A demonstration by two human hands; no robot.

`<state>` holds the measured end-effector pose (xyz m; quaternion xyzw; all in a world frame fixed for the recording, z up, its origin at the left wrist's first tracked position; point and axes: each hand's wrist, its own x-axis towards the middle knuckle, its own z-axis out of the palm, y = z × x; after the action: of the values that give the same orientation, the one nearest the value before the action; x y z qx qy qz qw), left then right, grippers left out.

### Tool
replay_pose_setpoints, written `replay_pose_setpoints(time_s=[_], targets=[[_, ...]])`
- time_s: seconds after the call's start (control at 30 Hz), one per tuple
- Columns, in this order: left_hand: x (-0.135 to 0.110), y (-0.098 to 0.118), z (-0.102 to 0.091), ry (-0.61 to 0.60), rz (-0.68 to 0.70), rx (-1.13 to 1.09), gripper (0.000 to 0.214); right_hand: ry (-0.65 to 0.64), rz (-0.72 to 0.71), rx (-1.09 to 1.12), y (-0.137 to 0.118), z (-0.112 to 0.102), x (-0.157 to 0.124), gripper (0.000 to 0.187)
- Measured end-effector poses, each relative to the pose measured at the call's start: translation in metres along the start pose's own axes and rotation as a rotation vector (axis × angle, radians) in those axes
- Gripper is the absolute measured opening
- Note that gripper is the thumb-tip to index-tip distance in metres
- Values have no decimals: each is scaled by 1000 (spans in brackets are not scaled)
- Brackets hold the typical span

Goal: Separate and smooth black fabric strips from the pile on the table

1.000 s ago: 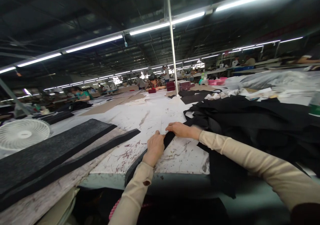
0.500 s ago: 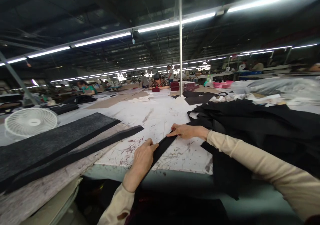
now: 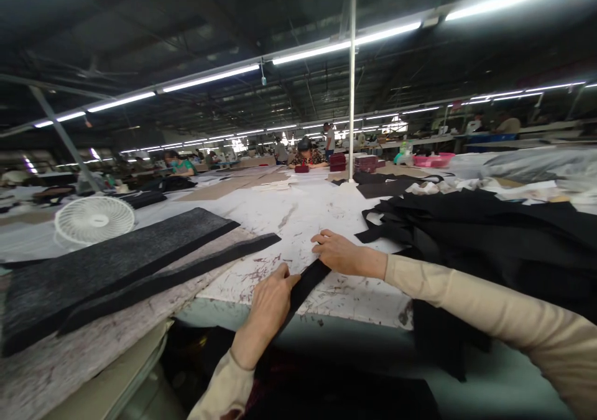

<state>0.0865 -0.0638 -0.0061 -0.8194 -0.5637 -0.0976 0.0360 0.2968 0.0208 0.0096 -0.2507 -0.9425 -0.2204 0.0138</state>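
A narrow black fabric strip runs slantwise over the table's near edge and down toward my body. My left hand is closed on it near that edge, thumb and forefinger along its side. At the strip's upper end is my right hand, its fingers bent and the strip passing under them; the exact grip is partly hidden. Left of my hands lie a thin black strip with a grey edge and a wide dark grey piece with a black border. A heap of black fabric lies beside my right forearm.
The white, stained tabletop stretches ahead. A white fan stands at left, and a pole rises from the table. Dark red stacks and a pink basin sit farther back. A person is across the table.
My right hand's extended forefinger has drawn in and its fingers are now bent. More of the strip's width shows between my hands. The whole view has shifted, moving the surroundings rightward.
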Motion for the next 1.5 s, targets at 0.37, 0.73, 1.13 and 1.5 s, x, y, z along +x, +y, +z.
replay_pose_setpoints(time_s=[0.37, 0.73, 1.13, 1.5], targets=[[52, 40, 11, 4, -10, 3, 40, -32, 599, 235, 105, 28, -21, 55], [58, 40, 15, -1, -8, -38, 31, 19, 387, 444, 60, 62, -24, 53], [29, 32, 12, -3, 20, -13, 27, -103, 175, 609, 66, 47, -33, 67], [20, 40, 14, 33, 42, 117, 31, -227, 18, 706, 57, 24, -35, 68]])
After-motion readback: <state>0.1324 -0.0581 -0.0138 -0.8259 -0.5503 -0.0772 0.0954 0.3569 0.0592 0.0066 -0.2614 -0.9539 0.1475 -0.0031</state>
